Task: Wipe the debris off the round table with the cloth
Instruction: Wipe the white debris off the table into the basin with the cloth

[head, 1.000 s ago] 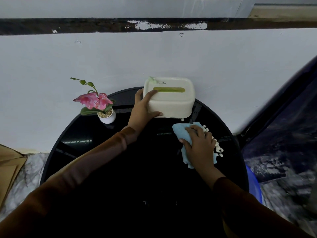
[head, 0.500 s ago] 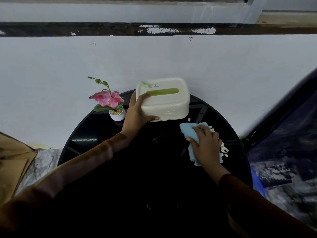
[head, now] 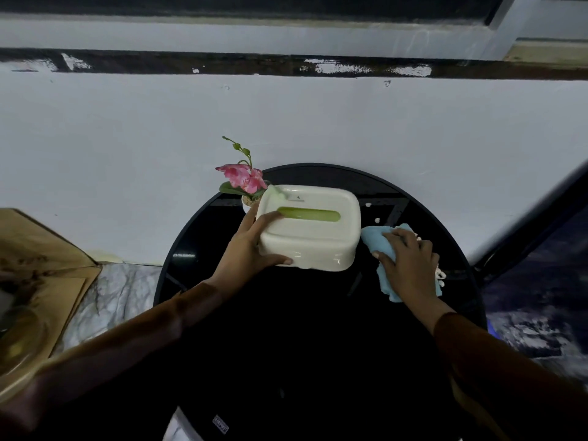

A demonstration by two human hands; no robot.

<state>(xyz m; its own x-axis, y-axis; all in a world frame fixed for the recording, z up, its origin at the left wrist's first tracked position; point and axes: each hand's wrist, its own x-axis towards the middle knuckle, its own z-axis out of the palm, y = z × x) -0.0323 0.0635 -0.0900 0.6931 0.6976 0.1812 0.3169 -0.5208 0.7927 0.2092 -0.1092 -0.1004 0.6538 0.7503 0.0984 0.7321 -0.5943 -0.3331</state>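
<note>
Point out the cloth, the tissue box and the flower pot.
cloth (head: 375, 238): head view, bare far-left corner.
tissue box (head: 313, 229): head view, lid below the green slot.
flower pot (head: 247, 202): head view, visible rim.

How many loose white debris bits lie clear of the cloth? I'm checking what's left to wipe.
2 visible: one debris bit beside the tissue box, another just behind the blue cloth. A clump touches the cloth's right edge; more may hide beneath.
</note>
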